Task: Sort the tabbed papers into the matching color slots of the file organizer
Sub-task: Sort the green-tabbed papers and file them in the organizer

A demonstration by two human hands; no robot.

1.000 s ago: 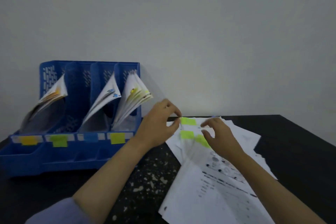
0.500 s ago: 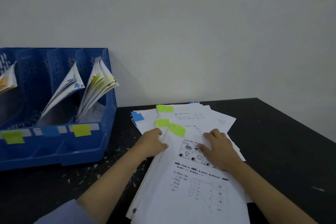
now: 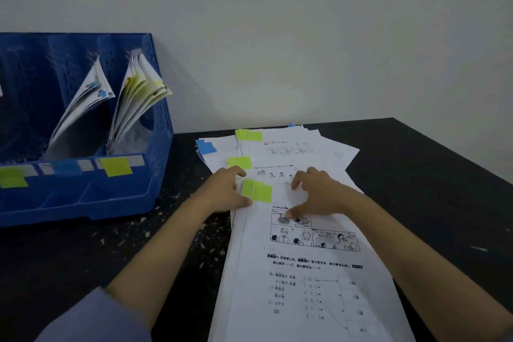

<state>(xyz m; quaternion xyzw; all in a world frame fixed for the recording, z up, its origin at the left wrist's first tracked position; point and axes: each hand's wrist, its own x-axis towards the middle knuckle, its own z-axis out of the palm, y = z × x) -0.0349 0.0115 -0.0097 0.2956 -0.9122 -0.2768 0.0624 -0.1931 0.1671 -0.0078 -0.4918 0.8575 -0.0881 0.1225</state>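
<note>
While both hands rest on the spread pile of papers on the black table, neither grips: left hand lies flat at the top sheet's left edge beside its green tab; right hand presses down with fingers spread. Blue file organizer stands left, apart from the pile, holding filed sheets in its blue-labelled and yellow-labelled slots.

Loose papers: white printed sheets, fanned flat on the black surface, centre to lower right of frame; top sheet shows cartoon panels and text. Green tabs on three sheets' upper left corners; one blue tab further back. File organizer: blue plastic, upright, left of frame; blue-tabbed and yellow-tabbed sheets lean in two slots; green, blue, yellow-green labels along its front rail.
</note>
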